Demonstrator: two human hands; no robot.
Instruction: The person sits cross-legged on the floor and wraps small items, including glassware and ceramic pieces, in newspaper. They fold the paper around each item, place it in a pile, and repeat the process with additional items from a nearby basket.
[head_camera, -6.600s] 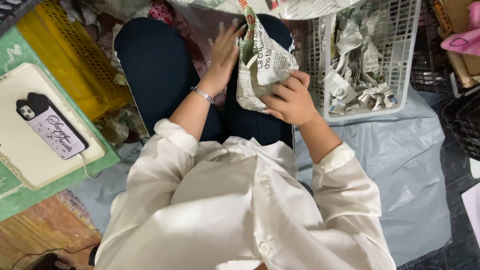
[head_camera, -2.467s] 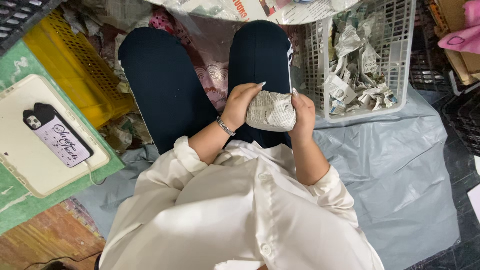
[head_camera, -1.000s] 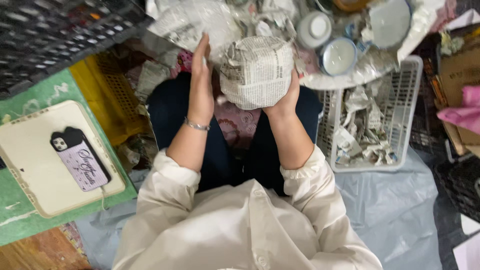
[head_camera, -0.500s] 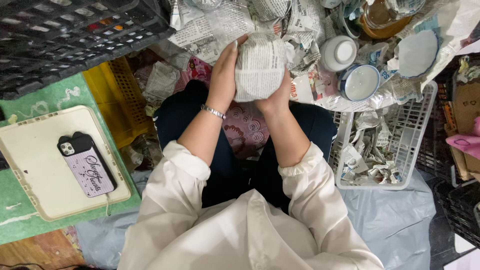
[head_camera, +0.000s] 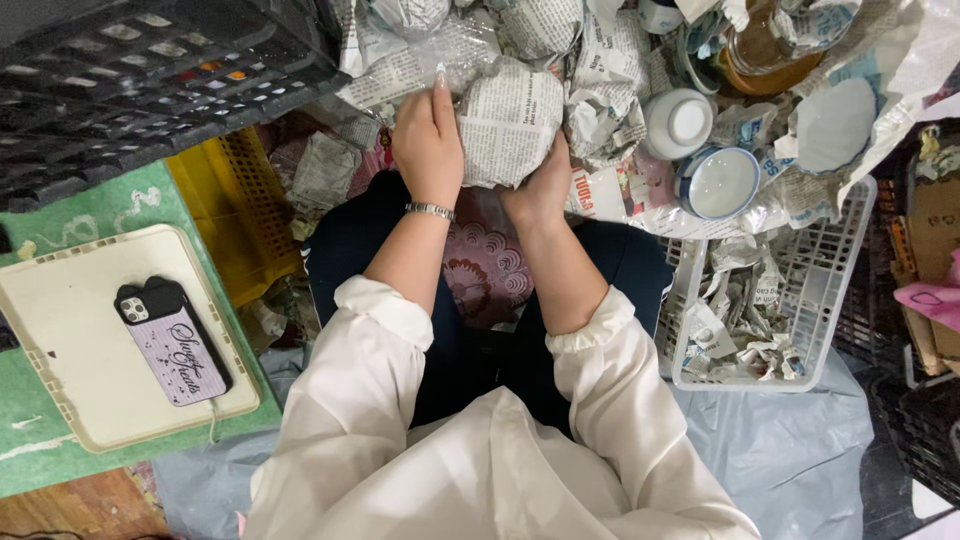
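Observation:
A round bundle wrapped in newspaper is held out in front of me, among other newspaper-wrapped pieces. My left hand presses flat against its left side, fingers pointing away from me, a thin metal bracelet on the wrist. My right hand cups the bundle from below and the right, partly hidden under it. What is inside the wrapping cannot be seen.
White and blue-rimmed ceramic bowls lie on crumpled newspaper at the right. A white plastic basket holds paper scraps. A black crate and a yellow crate are at the left, by a cream tray with a phone.
Both hands wrapped the item on my lap, then lifted the bundle forward into the pile of wrapped pieces. The view tilted up and forward with it.

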